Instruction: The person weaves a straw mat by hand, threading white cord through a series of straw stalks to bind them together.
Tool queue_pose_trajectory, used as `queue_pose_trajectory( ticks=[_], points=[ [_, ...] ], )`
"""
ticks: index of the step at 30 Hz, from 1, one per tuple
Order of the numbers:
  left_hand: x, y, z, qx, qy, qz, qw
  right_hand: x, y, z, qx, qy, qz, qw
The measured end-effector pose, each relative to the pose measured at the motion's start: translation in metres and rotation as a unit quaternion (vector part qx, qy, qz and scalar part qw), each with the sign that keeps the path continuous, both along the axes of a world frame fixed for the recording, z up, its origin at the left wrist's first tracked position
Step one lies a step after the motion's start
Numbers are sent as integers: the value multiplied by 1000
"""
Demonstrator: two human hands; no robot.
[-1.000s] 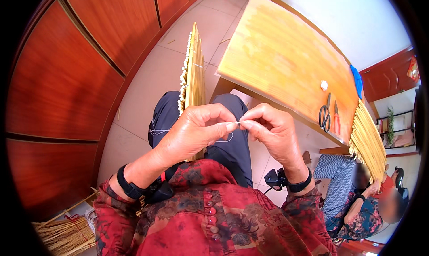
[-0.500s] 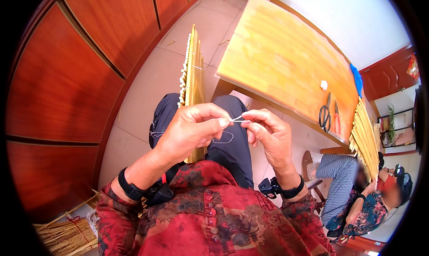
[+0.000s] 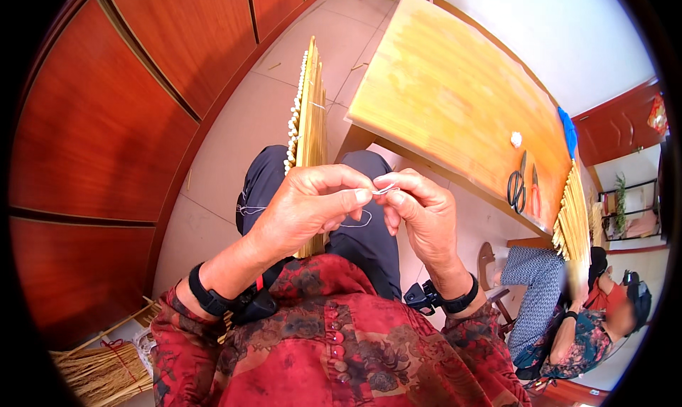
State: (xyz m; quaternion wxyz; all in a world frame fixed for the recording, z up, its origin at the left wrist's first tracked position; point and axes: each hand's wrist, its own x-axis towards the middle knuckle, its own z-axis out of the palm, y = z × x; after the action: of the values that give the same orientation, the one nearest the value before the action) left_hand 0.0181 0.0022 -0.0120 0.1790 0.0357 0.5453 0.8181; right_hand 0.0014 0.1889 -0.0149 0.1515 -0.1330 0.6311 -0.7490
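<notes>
My left hand and my right hand meet above my lap. Both pinch a thin white string that loops between the fingertips. A slack length of it hangs over my dark trousers. Behind my left hand, a flat bundle of yellow straw stalks stands between my knees. White string knots or ends run in a row down its left edge. The lower part of the bundle is partly hidden by my left hand.
A wooden table at the right bears black scissors, red-handled pliers and a small white lump. Another person sits beyond with straw stalks. Red-brown cabinets line the left; more straw lies lower left.
My right hand has come slightly left, closer to my left fingertips, and the string between them is bunched in a tighter loop. The other person's straw bundle has shifted a little.
</notes>
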Motion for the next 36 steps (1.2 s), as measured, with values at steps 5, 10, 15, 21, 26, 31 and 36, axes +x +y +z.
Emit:
queue_pose_trajectory(
  ticks=[5,10,15,21,26,31,36],
  points=[
    [0,-5,0,17,-17,14,1000,-7,4,-3,-24,-29,-34,999],
    [-1,-7,-1,38,-26,18,999,-7,9,-11,-33,-74,-69,994],
    [-1,-7,-1,37,-24,26,999,0,3,-8,-27,-28,-38,999],
    [0,-4,0,26,-26,19,999,-3,-6,-1,-19,-6,-17,1000],
    [0,-6,1,35,-15,5,999,-7,-9,-2,-30,16,4,999],
    [1,-10,6,58,-19,-4,998,-12,-16,8,-24,50,8,998],
    [-1,-18,20,49,10,-13,999,-22,-23,26,-14,103,29,994]
  ],
)
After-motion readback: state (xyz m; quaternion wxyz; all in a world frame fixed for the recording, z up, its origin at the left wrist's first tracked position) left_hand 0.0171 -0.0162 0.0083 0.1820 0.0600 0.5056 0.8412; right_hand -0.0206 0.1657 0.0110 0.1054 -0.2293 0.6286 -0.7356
